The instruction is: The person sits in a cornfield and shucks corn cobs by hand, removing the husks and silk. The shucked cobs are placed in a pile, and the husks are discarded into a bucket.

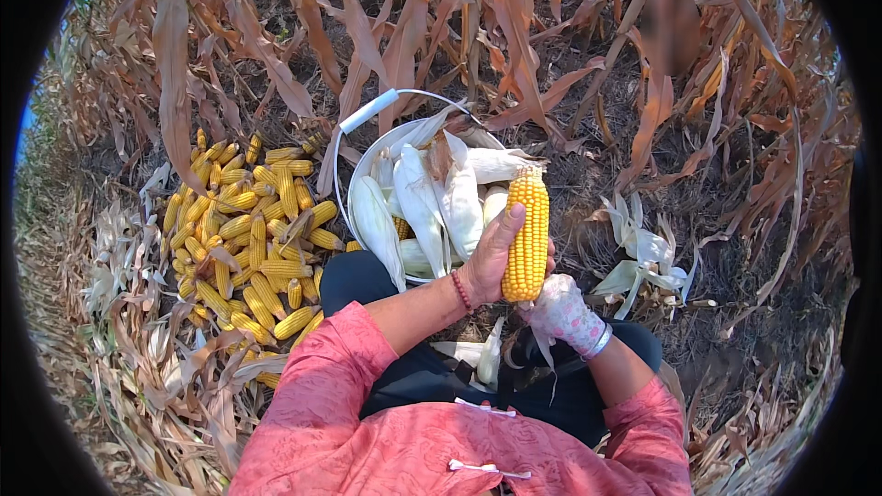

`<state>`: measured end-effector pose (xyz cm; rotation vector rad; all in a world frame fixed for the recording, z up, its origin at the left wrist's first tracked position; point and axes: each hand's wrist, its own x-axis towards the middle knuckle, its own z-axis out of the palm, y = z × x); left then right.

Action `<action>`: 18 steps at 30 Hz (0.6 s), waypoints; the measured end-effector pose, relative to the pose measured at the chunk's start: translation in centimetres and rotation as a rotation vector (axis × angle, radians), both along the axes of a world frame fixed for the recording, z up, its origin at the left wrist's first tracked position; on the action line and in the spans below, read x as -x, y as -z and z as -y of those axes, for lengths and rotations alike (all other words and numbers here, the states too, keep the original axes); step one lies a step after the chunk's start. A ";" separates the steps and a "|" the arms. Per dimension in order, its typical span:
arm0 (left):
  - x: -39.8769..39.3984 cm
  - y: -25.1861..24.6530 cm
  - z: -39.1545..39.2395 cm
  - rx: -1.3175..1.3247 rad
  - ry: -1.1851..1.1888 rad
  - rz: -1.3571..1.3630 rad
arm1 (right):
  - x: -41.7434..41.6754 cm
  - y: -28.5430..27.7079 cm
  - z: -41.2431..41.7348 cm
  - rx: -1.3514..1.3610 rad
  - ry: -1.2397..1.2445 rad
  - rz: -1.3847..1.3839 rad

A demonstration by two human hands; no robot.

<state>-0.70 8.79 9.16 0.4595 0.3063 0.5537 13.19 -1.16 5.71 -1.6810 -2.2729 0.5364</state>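
Note:
My bare left hand [497, 251], a red bead bracelet at its wrist, grips a husked yellow corn ear [528, 241] that stands nearly upright, tip away from me. At the ear's lower end, my right hand [563, 313] in a floral-print glove is closed around the husk [544, 348]; a pale strip of it dangles below. Its fingers hide the ear's base. Just beyond my left hand is a white bucket [353, 186] with a wire handle, holding several corn ears in pale husks [422, 203].
To the left lies a large heap of husked corn ears [258, 248]. Stripped husks [644, 251] rest on the ground at right, more [489, 355] between my knees. Dry corn stalks [475, 27] stand ahead. The bucket's handle grip [368, 111] sticks up at its far left.

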 end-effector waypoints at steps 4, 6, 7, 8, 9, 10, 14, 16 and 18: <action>1.6 -2.0 -0.4 -0.328 -0.017 -0.135 | -0.6 -1.8 -0.5 -0.100 0.013 -0.060; 4.5 -4.2 -1.3 -0.377 -0.076 -0.101 | -1.9 -3.1 -1.0 -0.178 0.166 -0.022; 6.7 -5.3 -1.6 -0.291 -0.119 -0.063 | -3.2 -2.8 -1.2 -0.230 0.251 -0.032; 9.0 -5.8 -2.1 -0.348 -0.281 -0.143 | -4.3 -3.1 -1.2 -0.124 0.457 -0.022; 11.1 -6.2 -2.8 -0.448 -0.499 -0.214 | -6.1 -2.3 -1.2 -0.267 0.504 0.040; 14.2 -6.1 -3.9 -0.467 -0.648 -0.274 | -6.9 -3.2 -1.3 -0.048 0.655 -0.065; 28.4 -5.2 -8.3 -0.897 -1.299 -1.271 | -7.3 -5.2 -1.4 -0.252 0.683 0.280; 31.1 -5.7 -8.8 -0.935 -1.358 -1.242 | -6.8 -4.3 -1.9 -0.389 0.620 0.008; 29.5 -5.8 -9.2 -1.015 -1.319 -1.195 | -5.8 -4.3 -2.5 -0.439 0.555 -0.203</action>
